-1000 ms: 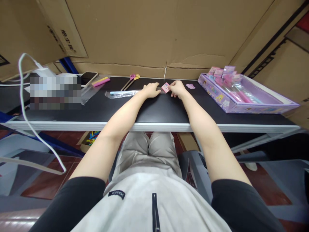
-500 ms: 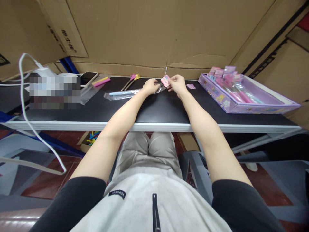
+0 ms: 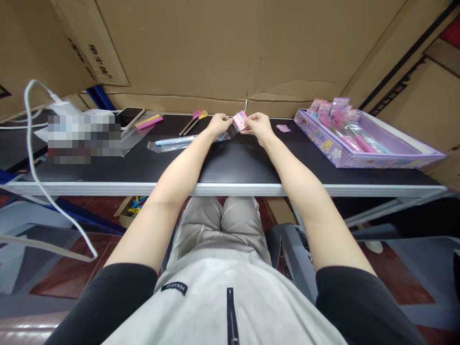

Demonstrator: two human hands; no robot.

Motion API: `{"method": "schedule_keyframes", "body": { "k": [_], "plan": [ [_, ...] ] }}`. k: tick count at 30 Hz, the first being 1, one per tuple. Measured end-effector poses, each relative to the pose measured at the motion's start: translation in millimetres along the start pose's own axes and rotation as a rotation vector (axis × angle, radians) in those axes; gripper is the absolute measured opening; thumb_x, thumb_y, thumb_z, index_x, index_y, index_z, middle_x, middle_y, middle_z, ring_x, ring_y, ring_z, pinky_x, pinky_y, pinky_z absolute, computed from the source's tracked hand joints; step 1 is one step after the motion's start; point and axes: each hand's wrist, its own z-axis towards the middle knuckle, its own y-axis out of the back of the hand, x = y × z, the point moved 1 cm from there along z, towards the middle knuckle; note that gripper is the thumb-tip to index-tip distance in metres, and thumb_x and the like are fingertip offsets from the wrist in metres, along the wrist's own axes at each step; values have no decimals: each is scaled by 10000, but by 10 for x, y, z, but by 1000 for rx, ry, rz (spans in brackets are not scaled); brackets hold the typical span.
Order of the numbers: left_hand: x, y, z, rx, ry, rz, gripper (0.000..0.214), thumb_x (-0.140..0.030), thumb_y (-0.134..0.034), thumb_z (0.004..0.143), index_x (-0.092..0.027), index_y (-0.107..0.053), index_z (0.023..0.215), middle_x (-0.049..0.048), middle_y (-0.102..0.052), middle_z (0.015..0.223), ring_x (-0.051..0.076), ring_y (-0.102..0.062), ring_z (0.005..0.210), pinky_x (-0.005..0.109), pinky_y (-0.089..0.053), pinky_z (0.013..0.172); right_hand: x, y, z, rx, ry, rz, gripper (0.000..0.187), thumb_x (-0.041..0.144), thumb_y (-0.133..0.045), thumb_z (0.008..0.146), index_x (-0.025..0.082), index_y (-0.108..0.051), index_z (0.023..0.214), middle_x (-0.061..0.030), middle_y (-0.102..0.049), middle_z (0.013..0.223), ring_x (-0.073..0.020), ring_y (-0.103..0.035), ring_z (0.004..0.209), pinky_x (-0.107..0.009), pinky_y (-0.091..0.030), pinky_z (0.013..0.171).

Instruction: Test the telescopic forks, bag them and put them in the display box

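Note:
My left hand (image 3: 218, 126) pinches the right end of a clear plastic bag (image 3: 190, 140). In that bag lies a long item with a light blue handle (image 3: 174, 141); its other end is hidden by my hand. Between the fingers of my right hand (image 3: 260, 127) is a small pink printed card (image 3: 240, 121), set against the bag's end close to my left fingertips. I cannot tell whether the card is folded over the bag or only touches it. Behind my left hand lie two back scratchers, one pink (image 3: 196, 115) and one yellow (image 3: 203, 114), with thin metal rods.
A purple display box (image 3: 336, 160) with several bagged pink and blue items stands at the right. Left of it lies another small card (image 3: 283, 128). Pink and yellow tubes (image 3: 150, 122), a phone (image 3: 130, 116) and a white cable (image 3: 32, 153) are at the left. Cardboard walls the back.
Both hands have shifted slightly left, with the card and the bag. The card now sits closer to my left fingers and to the bag's end.

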Motion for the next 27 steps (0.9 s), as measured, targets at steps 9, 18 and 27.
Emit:
{"method": "schedule_keyframes", "body": {
  "k": [9,18,27],
  "plan": [
    [-221,5,-198,-8,55,-39,307,-115,-665,986,-188,-622,691,-5,-636,719,160,-647,804,279,-529,916,55,-5,-20,-6,-16,-25,414,228,-846,940,252,-438,870,34,-626,801,-151,-750,839,-337,-735,767],
    [-232,-5,-200,-25,94,-78,311,-136,-715,983,-192,-638,687,10,-667,687,168,-677,808,269,-544,894,72,-68,21,-40,-7,-87,424,229,-842,946,254,-427,860,34,-578,794,-135,-724,801,-269,-715,715],
    [-254,-22,-216,-41,100,-86,404,-97,-678,1009,-192,-583,628,-5,-619,666,140,-608,732,246,-519,835,104,28,-70,15,39,-51,382,161,-840,919,244,-484,807,29,-615,769,-146,-716,796,-324,-731,780]
  ]
}}
